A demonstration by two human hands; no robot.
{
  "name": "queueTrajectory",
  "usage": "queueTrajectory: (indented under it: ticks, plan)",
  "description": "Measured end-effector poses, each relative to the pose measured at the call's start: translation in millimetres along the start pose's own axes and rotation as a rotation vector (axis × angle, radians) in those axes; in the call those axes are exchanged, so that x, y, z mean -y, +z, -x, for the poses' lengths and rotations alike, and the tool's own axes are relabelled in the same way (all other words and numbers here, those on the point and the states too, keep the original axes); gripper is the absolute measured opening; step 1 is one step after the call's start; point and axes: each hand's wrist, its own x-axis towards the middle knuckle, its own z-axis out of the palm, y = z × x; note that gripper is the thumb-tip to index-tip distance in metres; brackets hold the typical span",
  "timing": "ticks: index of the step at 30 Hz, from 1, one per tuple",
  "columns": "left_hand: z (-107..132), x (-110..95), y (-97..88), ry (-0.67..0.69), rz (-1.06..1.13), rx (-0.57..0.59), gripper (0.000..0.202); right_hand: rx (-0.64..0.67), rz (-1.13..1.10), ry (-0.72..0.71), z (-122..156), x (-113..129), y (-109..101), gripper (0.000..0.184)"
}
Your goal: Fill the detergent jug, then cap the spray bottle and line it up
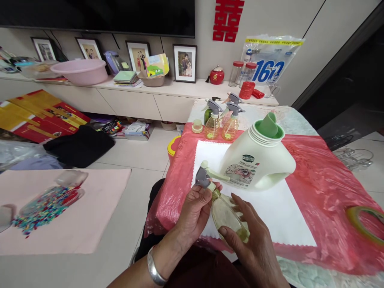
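A clear, yellowish spray bottle [225, 212] is held tilted over the near edge of the table, with a little liquid at its bottom. My left hand [195, 208] pinches the neck just under the grey trigger spray head [203, 176]. Around the lower body of the bottle curve the fingers and thumb of my right hand [252, 232]. Right behind stands a big cream detergent jug [255, 156] with its mouth uncapped and a green pouring spout [268, 126] inside. It rests on a white cloth [294, 224] with a scalloped edge.
Spray bottles [212, 126] and a pale cap [197, 126] stand at the table's back left. Red plastic film [324, 180] covers the table; a tape roll [367, 224] lies right. Colourful small pieces [45, 212] spread over a pink sheet [99, 208] at left.
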Motion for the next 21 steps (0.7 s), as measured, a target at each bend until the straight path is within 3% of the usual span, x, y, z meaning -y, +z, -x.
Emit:
queueTrajectory:
  ticks: [14,21]
  plan:
    - [4.9,-2.6,2.4,-0.03,-0.069,0.063,0.036,-0.045,0.004,-0.058,-1.6,1.5,-1.5,0.06]
    - [5.0,-1.8,4.0,-0.037,-0.071,0.114,0.033,-0.133,-0.012,-0.099,-4.7,5.5,2.8,0.056]
